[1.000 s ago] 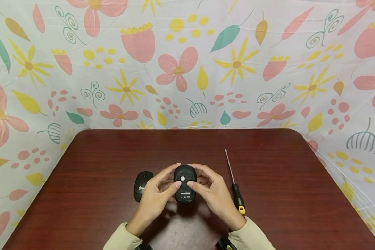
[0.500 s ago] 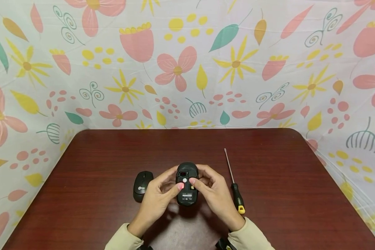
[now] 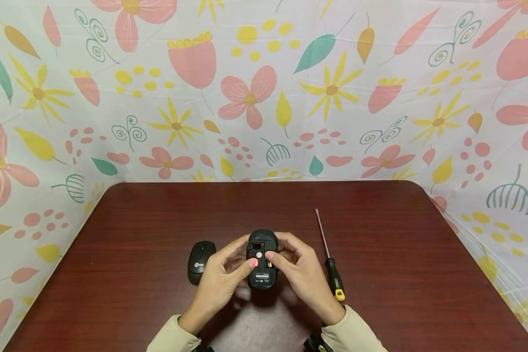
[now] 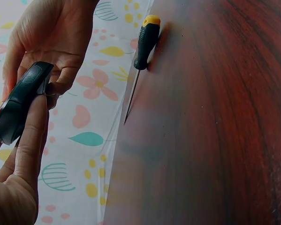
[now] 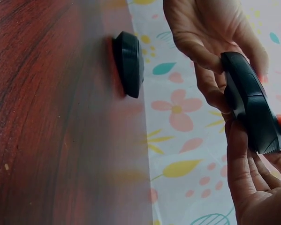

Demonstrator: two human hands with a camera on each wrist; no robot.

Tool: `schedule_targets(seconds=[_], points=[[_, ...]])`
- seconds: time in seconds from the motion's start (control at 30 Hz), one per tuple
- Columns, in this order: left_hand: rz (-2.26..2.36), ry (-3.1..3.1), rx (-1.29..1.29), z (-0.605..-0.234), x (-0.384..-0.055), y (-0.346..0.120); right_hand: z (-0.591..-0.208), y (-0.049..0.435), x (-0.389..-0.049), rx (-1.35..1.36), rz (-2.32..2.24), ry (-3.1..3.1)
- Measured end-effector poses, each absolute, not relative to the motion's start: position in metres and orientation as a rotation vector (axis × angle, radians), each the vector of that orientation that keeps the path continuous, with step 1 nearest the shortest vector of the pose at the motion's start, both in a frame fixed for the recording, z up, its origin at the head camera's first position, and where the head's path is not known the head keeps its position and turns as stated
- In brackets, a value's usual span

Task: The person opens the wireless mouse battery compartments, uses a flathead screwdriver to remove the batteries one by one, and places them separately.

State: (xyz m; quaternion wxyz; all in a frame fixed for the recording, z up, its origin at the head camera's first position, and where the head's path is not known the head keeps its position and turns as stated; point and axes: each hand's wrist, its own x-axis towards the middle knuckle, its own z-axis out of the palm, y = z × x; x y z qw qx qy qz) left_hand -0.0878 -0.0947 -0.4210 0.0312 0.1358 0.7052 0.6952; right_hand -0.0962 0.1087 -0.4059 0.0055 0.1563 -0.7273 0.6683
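Both hands hold a black computer mouse (image 3: 262,281) above the near part of the table, its underside turned up toward the head camera. On that underside show a round white sticker, a printed label, a dark recess and a small yellow patch. My left hand (image 3: 220,271) grips the mouse's left side; its thumb tip glows red over the underside. From the right, my right hand (image 3: 303,274) grips the other side, thumb pressed beside the white sticker. In the right wrist view the mouse (image 5: 253,103) appears edge-on between the fingers of both hands.
A second black mouse (image 3: 200,256) sits top side up on the brown table (image 3: 136,220), left of the hands. To their right lies a screwdriver (image 3: 335,278) with a black and yellow handle, tip pointing away. Flower-patterned cloth (image 3: 251,49) hangs behind the table.
The mouse's underside has tilted more into view, and the thumbs have shifted on it, uncovering the recess and yellow patch. A red glow has appeared at the left thumb. Over the last half second little moved.
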Motion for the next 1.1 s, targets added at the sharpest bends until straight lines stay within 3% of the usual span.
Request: schedule_targets(seconds=[1.1], points=[[2.086, 2.172, 0.361, -0.4243, -0.0827, -0.089, -0.3991, 0.103, -0.0972, 0.391, 1.748, -2.316]])
